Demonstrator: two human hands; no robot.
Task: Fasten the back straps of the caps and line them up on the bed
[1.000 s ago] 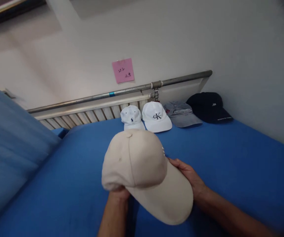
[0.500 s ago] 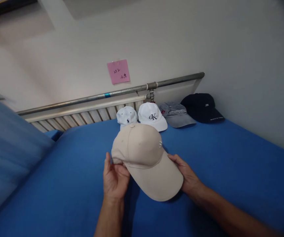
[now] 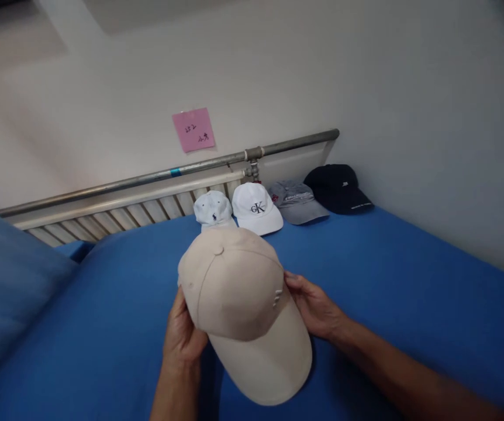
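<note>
I hold a beige baseball cap (image 3: 238,298) above a blue mattress (image 3: 410,280), its brim pointing toward me and to the right. My left hand (image 3: 182,336) grips the cap's left side from below, fingers tucked under the crown. My right hand (image 3: 316,304) holds the right side where crown meets brim, thumb on top. Both hands are closed on the cap.
Four caps lie in a row at the far edge of the mattress: a white one with a small logo (image 3: 212,209), a white CK cap (image 3: 256,207), a grey cap (image 3: 296,202) and a black cap (image 3: 337,188). Behind them run a metal rail (image 3: 168,173) and a slatted headboard (image 3: 116,213). A pink note (image 3: 193,130) sticks on the wall. A blue cushion (image 3: 10,286) stands left.
The cap has come closer and turned in my hands, its brim now pointing more toward me. The view has shifted so the row of caps sits further left.
</note>
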